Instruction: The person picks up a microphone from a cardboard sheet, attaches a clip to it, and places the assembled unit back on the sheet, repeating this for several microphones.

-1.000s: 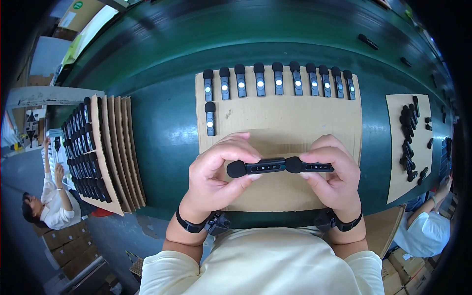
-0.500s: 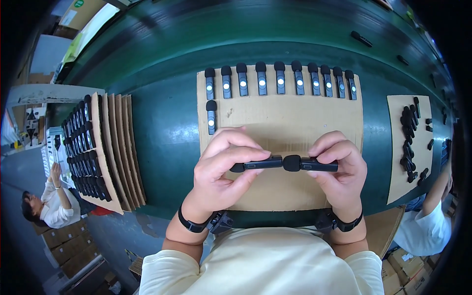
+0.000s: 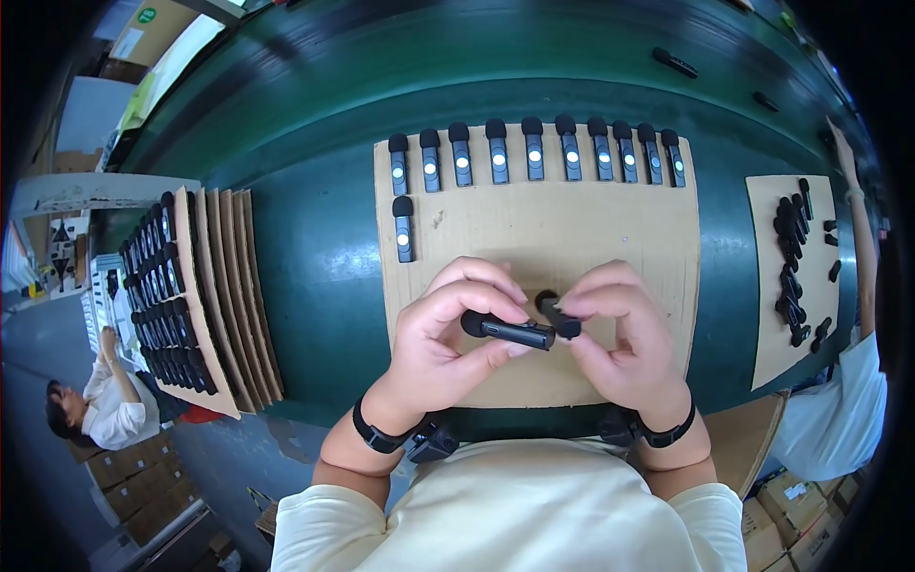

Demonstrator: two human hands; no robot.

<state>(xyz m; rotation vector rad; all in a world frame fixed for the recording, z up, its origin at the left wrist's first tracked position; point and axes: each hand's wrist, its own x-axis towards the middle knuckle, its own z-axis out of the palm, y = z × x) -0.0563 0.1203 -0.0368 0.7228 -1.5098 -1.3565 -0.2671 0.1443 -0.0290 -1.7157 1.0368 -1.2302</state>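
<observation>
My left hand (image 3: 440, 334) pinches a black clip-on microphone (image 3: 518, 331) between thumb and fingers, its foam tip toward the palm. A second black clip-on microphone (image 3: 562, 318) is gripped by my right hand (image 3: 631, 334), tilted on end, with its clip side partly hidden by my fingers. The two microphones are close together above a cardboard sheet (image 3: 515, 224). Along the sheet's far edge stands a row of several similar microphones (image 3: 498, 153), foam tips pointing away, each with a light round spot. One more microphone (image 3: 404, 231) lies below the row's left end.
Stacked cardboard sheets (image 3: 243, 296) with rows of microphones (image 3: 167, 248) stand at left. At right, another cardboard sheet (image 3: 770, 357) bears a pile of microphones (image 3: 791, 257). Two loose black microphones lie on the green surface (image 3: 534, 48) beyond. People sit at both sides.
Both microphones have turned: the left one now slants down toward the right, and the right one has swung from lengthwise to end-on. My right hand has moved slightly left.
</observation>
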